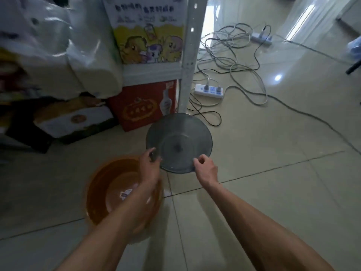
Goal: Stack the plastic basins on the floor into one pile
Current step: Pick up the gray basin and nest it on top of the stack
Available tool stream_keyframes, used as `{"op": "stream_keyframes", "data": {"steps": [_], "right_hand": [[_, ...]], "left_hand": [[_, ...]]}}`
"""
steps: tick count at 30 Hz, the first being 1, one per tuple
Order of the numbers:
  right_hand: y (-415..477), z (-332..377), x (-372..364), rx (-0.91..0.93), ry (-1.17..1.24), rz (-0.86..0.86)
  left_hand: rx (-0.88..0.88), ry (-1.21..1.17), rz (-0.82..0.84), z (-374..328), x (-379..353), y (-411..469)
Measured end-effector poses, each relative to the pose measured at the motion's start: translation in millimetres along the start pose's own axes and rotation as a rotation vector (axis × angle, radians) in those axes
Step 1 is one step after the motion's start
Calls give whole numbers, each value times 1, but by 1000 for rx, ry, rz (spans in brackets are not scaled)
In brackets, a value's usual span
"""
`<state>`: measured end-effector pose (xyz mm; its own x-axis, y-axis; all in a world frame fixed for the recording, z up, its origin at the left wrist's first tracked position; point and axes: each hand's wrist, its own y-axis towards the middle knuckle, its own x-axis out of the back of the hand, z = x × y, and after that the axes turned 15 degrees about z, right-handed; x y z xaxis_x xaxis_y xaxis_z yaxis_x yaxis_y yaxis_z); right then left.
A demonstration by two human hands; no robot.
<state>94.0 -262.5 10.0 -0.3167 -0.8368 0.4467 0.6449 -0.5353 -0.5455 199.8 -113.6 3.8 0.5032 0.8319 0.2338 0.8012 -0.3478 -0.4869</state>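
Observation:
A grey see-through plastic basin (178,141) is tilted near the foot of a white shelf post. My left hand (149,166) pinches its near left rim and my right hand (206,169) pinches its near right rim. An orange see-through basin (109,190) sits upright on the tiled floor, below and left of the grey one, with a white sticker on its bottom. My left forearm crosses over the orange basin's right side and hides part of it.
A white metal shelf (185,61) holds bags and a cartoon-printed box. Red carton (142,106) and other boxes sit under it at left. Power strips (209,90) and tangled cables (234,61) lie on the floor behind the grey basin. Open tiles stretch to the right.

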Motion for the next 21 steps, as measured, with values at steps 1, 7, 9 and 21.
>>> {"op": "stream_keyframes", "data": {"steps": [1,7,9,21], "right_hand": [[-5,14,-8,27,-49,56],[-36,73,-72,70,-385,403],[-45,77,-94,59,-356,437],[-50,13,-168,-265,-289,234]], "left_hand": [[12,-2,-65,-1,21,-9],[135,-82,-327,33,125,-66],[201,-95,-340,48,144,-83],[439,441,-87,139,145,-83]]}}
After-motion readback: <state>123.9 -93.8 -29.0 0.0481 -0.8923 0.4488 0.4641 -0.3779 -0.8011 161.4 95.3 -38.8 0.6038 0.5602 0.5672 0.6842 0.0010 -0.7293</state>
